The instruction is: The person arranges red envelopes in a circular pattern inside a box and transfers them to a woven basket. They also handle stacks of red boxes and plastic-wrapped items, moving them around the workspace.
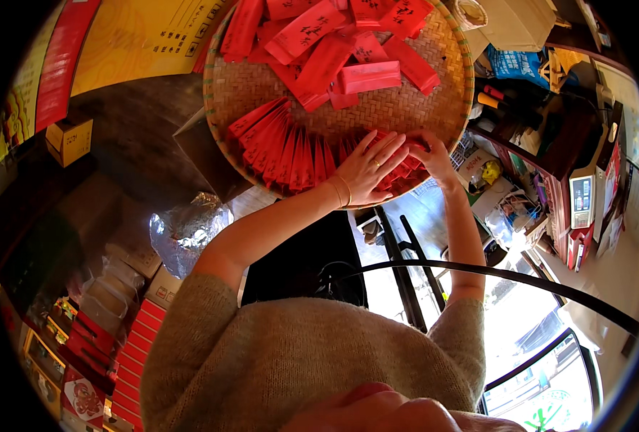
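A round woven bamboo tray (240,90) lies in front of me, at the top of the view. Small flat red packets (368,77) are heaped loosely over its far half. Along the near rim, more red packets (283,153) stand on edge in a curved, fanned row. My left hand (372,169) rests over the right part of that row, fingers stretched out and palm down. Close beside it, at the right rim, my right hand (432,155) has bent fingers pinched near the left fingertips. Whatever lies between the right fingers is hidden; red packets show just below.
A cardboard box (208,155) is under the tray's left side. Crumpled silver foil wrapping (186,232) lies left of my forearm. Cluttered dark shelves (542,144) stand at the right. A black curved cable (506,272) crosses below my right forearm.
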`<action>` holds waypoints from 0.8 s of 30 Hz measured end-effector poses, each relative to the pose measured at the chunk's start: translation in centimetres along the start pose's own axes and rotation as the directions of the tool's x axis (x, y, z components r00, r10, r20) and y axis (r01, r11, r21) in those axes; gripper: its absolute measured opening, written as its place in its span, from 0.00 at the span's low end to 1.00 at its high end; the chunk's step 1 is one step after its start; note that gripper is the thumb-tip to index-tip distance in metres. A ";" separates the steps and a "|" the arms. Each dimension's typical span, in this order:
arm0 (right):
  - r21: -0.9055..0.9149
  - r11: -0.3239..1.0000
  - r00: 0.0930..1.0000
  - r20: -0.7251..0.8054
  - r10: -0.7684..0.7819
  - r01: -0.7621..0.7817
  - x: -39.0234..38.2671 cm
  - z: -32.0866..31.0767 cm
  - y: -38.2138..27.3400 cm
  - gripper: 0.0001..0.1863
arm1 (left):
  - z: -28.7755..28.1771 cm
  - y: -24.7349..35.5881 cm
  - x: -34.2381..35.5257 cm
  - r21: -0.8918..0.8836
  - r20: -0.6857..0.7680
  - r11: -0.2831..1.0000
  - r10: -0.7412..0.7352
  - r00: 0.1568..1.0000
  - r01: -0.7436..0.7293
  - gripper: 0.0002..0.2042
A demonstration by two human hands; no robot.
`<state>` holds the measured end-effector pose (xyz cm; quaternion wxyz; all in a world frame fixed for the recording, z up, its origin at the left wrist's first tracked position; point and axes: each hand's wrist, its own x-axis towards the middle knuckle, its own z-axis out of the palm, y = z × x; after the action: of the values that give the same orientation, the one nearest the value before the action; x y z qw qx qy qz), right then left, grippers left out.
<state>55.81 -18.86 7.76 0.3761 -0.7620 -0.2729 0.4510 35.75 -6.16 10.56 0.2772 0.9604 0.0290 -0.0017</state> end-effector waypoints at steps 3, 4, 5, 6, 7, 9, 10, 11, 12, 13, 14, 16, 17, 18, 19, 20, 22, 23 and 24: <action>-0.197 0.967 0.986 0.072 -0.152 0.164 1.4 -1.2 -1.1 0.12 | 0.4 -0.7 0.9 0.055 -0.001 0.998 -0.016 1.000 0.016 0.47; -0.175 0.970 0.985 0.063 -0.158 0.167 2.0 -1.6 -1.3 0.12 | 0.5 -0.7 1.0 0.053 0.012 0.998 -0.015 1.000 0.015 0.47; -0.153 0.973 0.984 0.053 -0.169 0.175 3.0 -2.0 -1.7 0.11 | 0.7 -0.7 1.0 0.056 0.023 0.998 -0.015 1.000 0.013 0.47; -0.347 0.902 0.959 -0.027 -0.284 0.257 4.1 -2.2 -3.1 0.18 | 0.8 -0.7 1.0 0.056 0.039 0.998 -0.021 0.999 0.019 0.47; -0.514 0.819 0.921 -0.130 -0.368 0.254 5.4 -1.7 -4.5 0.24 | 0.8 -0.9 1.0 0.065 0.036 0.998 -0.024 0.999 0.022 0.47; -0.708 0.671 0.854 -0.191 -0.484 0.222 7.7 -1.3 -5.8 0.32 | 0.9 -0.9 1.1 0.070 0.034 0.997 -0.015 0.999 0.012 0.46; -0.748 0.622 0.846 -0.163 -0.508 0.230 9.1 -1.4 -5.7 0.34 | 0.9 -0.8 1.1 0.064 0.036 0.998 -0.010 0.999 0.008 0.46; -0.786 0.570 0.835 -0.132 -0.534 0.241 10.2 -1.5 -5.6 0.37 | 0.8 -0.8 1.1 0.062 0.034 0.998 -0.008 0.999 0.006 0.46; -0.788 0.570 0.851 -0.119 -0.511 0.232 10.7 -1.7 -5.5 0.37 | 0.8 -0.8 1.2 0.059 0.032 0.998 -0.004 0.999 0.002 0.46; -0.792 0.569 0.866 -0.108 -0.487 0.221 10.9 -2.0 -5.2 0.36 | 0.8 -0.8 1.2 0.059 0.034 0.998 0.000 0.999 -0.002 0.46; -0.794 0.567 0.881 -0.088 -0.465 0.220 11.1 -2.3 -5.3 0.36 | 0.8 -0.8 1.2 0.060 0.034 0.998 -0.007 0.999 0.005 0.46; -0.785 0.577 0.818 -0.170 -0.549 0.224 10.2 -3.4 -5.4 0.35 | 0.7 -0.8 1.0 0.065 0.044 0.998 -0.016 0.999 0.013 0.47; -0.780 0.581 0.780 -0.207 -0.590 0.232 9.3 -3.9 -6.0 0.35 | 0.6 -0.8 1.0 0.073 0.052 0.997 -0.025 0.998 0.021 0.47; -0.763 0.616 0.795 -0.244 -0.556 0.197 8.0 -4.3 -7.0 0.32 | 0.5 -0.9 1.0 0.082 0.060 0.996 -0.029 0.998 0.024 0.47; -0.671 0.691 0.833 -0.200 -0.516 0.267 6.8 -4.6 -7.0 0.30 | 0.5 -1.0 1.0 0.081 0.058 0.996 -0.030 0.998 0.025 0.47; -0.571 0.758 0.866 -0.154 -0.475 0.315 5.4 -5.3 -6.8 0.28 | 0.4 -0.9 1.0 0.075 0.056 0.997 -0.021 0.998 0.017 0.47; -0.331 0.895 0.949 0.012 -0.314 0.300 3.5 -5.1 -5.7 0.24 | 0.5 -0.8 1.0 0.078 0.051 0.997 -0.017 0.999 0.013 0.47; -0.211 0.953 0.973 0.135 -0.190 0.215 2.7 -4.5 -4.7 0.22 | 0.5 -0.8 1.1 0.083 0.046 0.997 -0.011 0.999 0.007 0.47; -0.235 0.944 0.963 0.192 -0.189 0.232 2.4 -3.9 -3.6 0.21 | 0.5 -0.8 1.1 0.090 0.043 0.996 -0.008 0.999 0.004 0.48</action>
<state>60.08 -16.28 10.78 0.2969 -0.7301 -0.4393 0.4311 36.84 -5.74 9.68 0.2340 0.9716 0.0257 -0.0244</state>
